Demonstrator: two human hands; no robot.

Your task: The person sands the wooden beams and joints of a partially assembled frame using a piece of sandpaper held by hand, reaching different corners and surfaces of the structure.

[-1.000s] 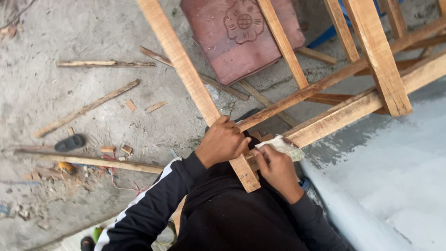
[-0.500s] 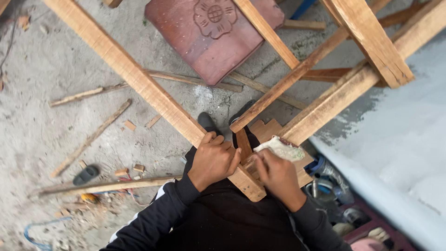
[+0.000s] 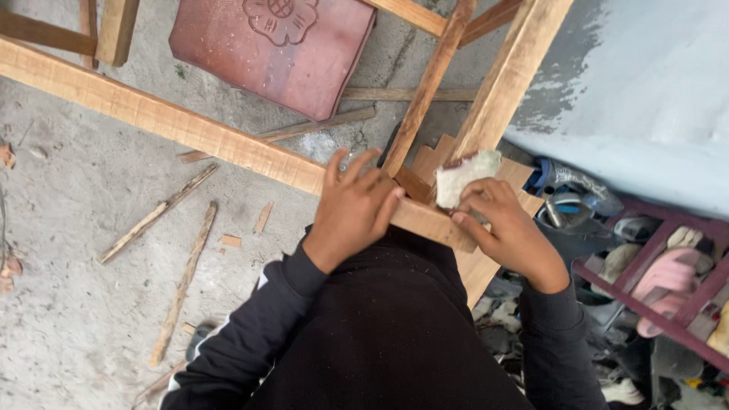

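Pale, rough-sawn timber fills the view: a long wooden beam point(image 3: 190, 129) runs in from the far left and ends right under the person's hands, where two thinner slats point(image 3: 425, 83) and a thicker post point(image 3: 516, 68) meet it at a joint. The left hand point(image 3: 357, 209) lies flat on the beam's end with fingers spread and pressed down, not closed round anything, which looks like a bracing hold to keep the frame from shifting. Just to its right, the right hand point(image 3: 505, 228) pinches a folded scrap of pale, whitish sheet point(image 3: 465, 176), probably sandpaper or a rag, between fingertips and thumb and sets it against the wood at the joint, touching the post's lower end; that grip suits rubbing a small spot. Beyond the left hand, a reddish-brown embossed panel point(image 3: 277, 53) rests on the sandy concrete floor point(image 3: 76, 304), with loose sticks point(image 3: 182, 281) and wood chips scattered to the left. Right of the right hand, below a grey wall, a dark red rack point(image 3: 653, 319) holds sandals and shoes, well apart from the work
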